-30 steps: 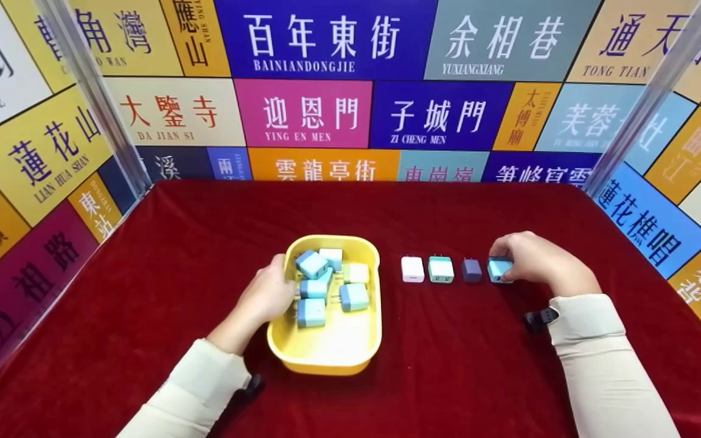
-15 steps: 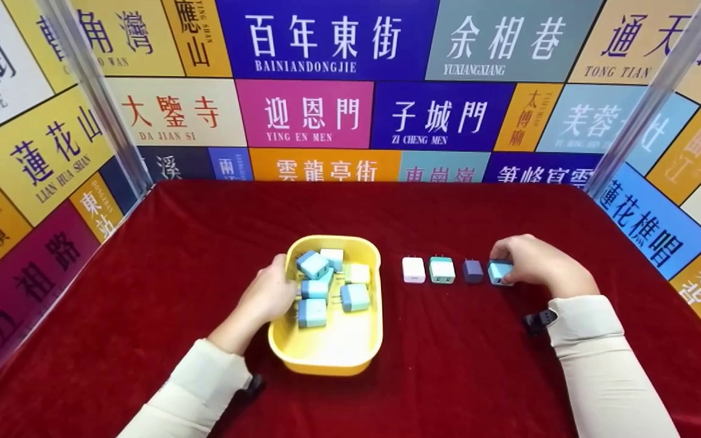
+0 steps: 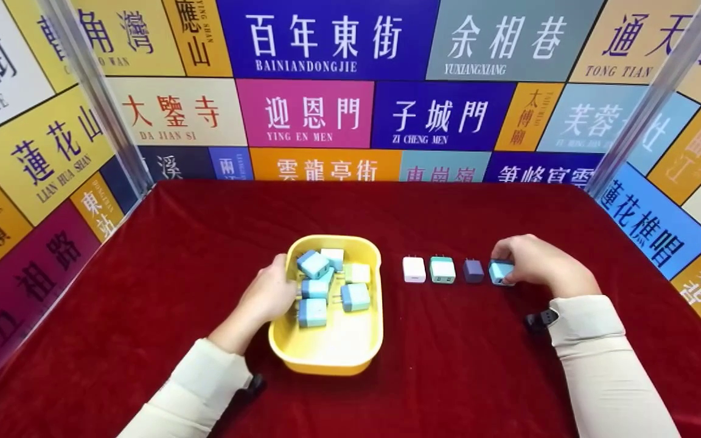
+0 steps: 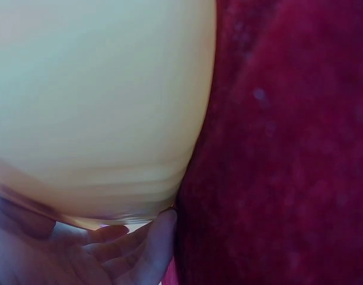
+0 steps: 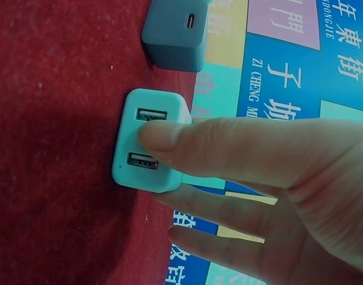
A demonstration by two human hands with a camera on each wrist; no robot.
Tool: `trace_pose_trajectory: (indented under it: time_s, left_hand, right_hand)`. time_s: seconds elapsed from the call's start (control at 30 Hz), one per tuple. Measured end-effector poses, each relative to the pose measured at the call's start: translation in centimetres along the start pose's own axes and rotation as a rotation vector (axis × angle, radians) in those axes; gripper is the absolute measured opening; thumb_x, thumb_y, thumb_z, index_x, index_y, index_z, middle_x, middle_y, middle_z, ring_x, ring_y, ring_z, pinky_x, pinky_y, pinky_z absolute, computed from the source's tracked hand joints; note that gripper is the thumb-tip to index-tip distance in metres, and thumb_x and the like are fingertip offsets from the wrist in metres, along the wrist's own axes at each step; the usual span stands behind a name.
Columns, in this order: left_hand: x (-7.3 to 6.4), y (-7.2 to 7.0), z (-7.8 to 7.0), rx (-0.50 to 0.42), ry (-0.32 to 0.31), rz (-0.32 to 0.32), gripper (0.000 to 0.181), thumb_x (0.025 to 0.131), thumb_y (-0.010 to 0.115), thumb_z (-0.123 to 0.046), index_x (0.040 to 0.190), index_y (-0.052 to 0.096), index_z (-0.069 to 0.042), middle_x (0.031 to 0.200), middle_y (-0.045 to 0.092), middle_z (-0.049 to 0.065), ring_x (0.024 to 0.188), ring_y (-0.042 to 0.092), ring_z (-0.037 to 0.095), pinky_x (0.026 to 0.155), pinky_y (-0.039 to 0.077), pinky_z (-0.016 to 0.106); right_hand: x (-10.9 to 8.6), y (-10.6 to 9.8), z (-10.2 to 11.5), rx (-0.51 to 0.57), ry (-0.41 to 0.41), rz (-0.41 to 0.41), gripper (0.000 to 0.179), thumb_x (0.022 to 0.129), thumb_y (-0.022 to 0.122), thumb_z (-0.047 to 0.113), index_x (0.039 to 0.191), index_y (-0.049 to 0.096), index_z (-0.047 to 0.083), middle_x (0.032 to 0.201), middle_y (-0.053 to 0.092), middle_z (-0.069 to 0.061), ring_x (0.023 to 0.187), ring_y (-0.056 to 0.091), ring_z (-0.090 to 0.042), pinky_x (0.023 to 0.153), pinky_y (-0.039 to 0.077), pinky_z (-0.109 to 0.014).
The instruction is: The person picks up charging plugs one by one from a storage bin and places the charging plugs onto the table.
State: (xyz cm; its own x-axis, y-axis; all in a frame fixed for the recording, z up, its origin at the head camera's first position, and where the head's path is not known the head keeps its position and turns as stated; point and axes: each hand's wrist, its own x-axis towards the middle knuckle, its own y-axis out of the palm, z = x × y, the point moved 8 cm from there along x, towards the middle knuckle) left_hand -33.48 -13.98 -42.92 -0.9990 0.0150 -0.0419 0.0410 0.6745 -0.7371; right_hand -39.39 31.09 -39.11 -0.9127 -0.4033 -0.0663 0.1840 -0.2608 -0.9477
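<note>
In the head view my left hand [image 3: 268,291] grips the left side of a yellow plastic tub [image 3: 332,368]. The left wrist view has those fingers [image 4: 158,240] against the tub's outer wall [image 4: 104,107]. Several blue, white and pale green wall chargers lie loose in the tub, among them a two-tone blue charger [image 3: 355,298]. My right hand [image 3: 536,261] pinches a light blue charger [image 3: 500,272] at the right end of a row on the table. In the right wrist view its thumb [image 5: 164,139] presses the charger's face between two USB ports, with other fingers behind.
Left of the held charger, the row holds a dark blue charger [image 3: 473,271], a white and green charger [image 3: 442,269] and a white charger [image 3: 414,269]. A dark red cloth [image 3: 448,377] covers the table. Clear posts [image 3: 636,103] and a wall of coloured signs [image 3: 326,42] stand behind.
</note>
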Motion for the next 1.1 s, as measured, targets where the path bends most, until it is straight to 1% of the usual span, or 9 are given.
trace_pose_trajectory:
  time_s: [0.27, 0.5, 0.77, 0.97, 1.1]
  left_hand:
    - [0.01, 0.03, -0.09, -0.004, -0.006, 0.002, 0.060, 0.101, 0.053, -0.009, 0.159, 0.039, -0.001, 0.136, 0.065, 0.023, 0.120, 0.065, 0.033, 0.098, 0.058, 0.052]
    - [0.02, 0.13, 0.03, -0.009, -0.012, 0.012, 0.060, 0.101, 0.052, -0.008, 0.159, 0.038, -0.001, 0.137, 0.065, 0.023, 0.120, 0.065, 0.032, 0.097, 0.059, 0.051]
    - [0.04, 0.13, 0.08, -0.013, -0.011, 0.015, 0.060, 0.102, 0.052, -0.008, 0.159, 0.037, -0.001, 0.136, 0.065, 0.023, 0.120, 0.065, 0.032, 0.095, 0.060, 0.051]
    - [0.06, 0.11, 0.07, -0.014, -0.019, 0.017, 0.063, 0.101, 0.052, -0.008, 0.161, 0.036, -0.001, 0.139, 0.064, 0.023, 0.121, 0.064, 0.032, 0.098, 0.058, 0.051]
    - [0.09, 0.13, 0.12, -0.017, -0.024, 0.019, 0.063, 0.100, 0.053, -0.008, 0.161, 0.036, -0.001, 0.139, 0.064, 0.023, 0.121, 0.065, 0.032, 0.097, 0.059, 0.051]
  right_hand:
    - [0.03, 0.01, 0.09, -0.004, -0.002, 0.002, 0.028, 0.075, 0.084, -0.004, 0.100, 0.078, 0.007, 0.094, 0.072, -0.005, 0.080, 0.058, -0.022, 0.068, 0.052, -0.036]
    - [0.04, 0.18, 0.08, 0.009, 0.003, 0.005, 0.028, 0.075, 0.084, -0.003, 0.101, 0.078, 0.007, 0.094, 0.073, -0.006, 0.081, 0.059, -0.023, 0.069, 0.052, -0.037]
    - [-0.04, 0.02, 0.19, 0.023, 0.019, 0.010, 0.031, 0.076, 0.084, -0.003, 0.105, 0.079, 0.005, 0.098, 0.074, -0.008, 0.084, 0.060, -0.025, 0.071, 0.053, -0.038]
    - [0.05, -0.07, 0.28, 0.016, 0.005, 0.005, 0.033, 0.073, 0.084, -0.004, 0.105, 0.080, 0.005, 0.096, 0.074, -0.007, 0.082, 0.059, -0.023, 0.069, 0.052, -0.037]
    - [0.10, -0.10, 0.35, 0.009, 0.000, 0.005, 0.033, 0.073, 0.085, -0.004, 0.104, 0.080, 0.006, 0.095, 0.074, -0.006, 0.082, 0.059, -0.022, 0.070, 0.052, -0.036]
